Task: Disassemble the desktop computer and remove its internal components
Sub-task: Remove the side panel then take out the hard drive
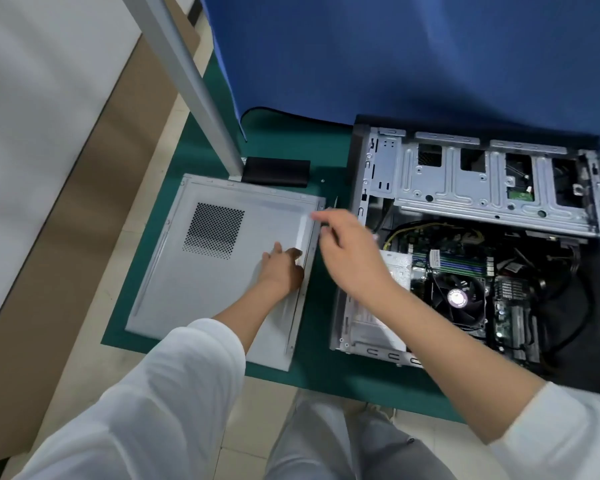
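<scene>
The grey side panel (201,289) of the computer lies flat on the green mat, with a patch of vent holes near its far left. My left hand (281,268) rests on the panel near its right rim, fingers flat and thumb at the recessed grip. My right hand (347,251) hovers just above that rim, blurred, fingers loosely stretched and holding nothing I can make out. To the right the opened computer case (361,188) lies on its side, showing the drive cage (465,188), the CPU fan (459,297), memory sticks and black cables.
A green mat (284,147) covers the work surface and a blue cloth (395,57) hangs behind it. A grey metal post (194,84) stands at the panel's far edge beside a black box (276,171). A small thin tool (335,202) lies between panel and case.
</scene>
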The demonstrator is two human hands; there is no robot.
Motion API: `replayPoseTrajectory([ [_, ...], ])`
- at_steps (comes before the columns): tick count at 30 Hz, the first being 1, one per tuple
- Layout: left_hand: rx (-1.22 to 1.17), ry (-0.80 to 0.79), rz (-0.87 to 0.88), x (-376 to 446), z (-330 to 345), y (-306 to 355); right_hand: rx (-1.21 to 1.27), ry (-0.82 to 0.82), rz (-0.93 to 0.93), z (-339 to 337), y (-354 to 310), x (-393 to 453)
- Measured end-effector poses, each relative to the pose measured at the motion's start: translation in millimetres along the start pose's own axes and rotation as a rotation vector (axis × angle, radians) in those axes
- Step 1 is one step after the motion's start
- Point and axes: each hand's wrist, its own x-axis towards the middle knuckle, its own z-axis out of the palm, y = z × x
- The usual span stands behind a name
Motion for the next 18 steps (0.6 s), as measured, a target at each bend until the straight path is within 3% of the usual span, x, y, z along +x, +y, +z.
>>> replayPoseTrajectory([
  [2,-0.092,0.044,0.051,4,-2,9,-0.358,0.151,-0.112,-23,21,1],
  [4,-0.190,0.052,0.049,8,-3,20,-0.530,0.143,0.023,-35,43,0],
  [7,-0.274,0.047,0.027,20,-5,37,-0.543,0.066,0.208,-32,63,-3],
  [12,-0.222,0.114,0.031,43,-16,55,-0.519,0.143,0.236,-27,68,3],
  [18,-0.138,0.084,-0.027,60,-22,70,-0.495,0.135,0.260,-26,74,5],
])
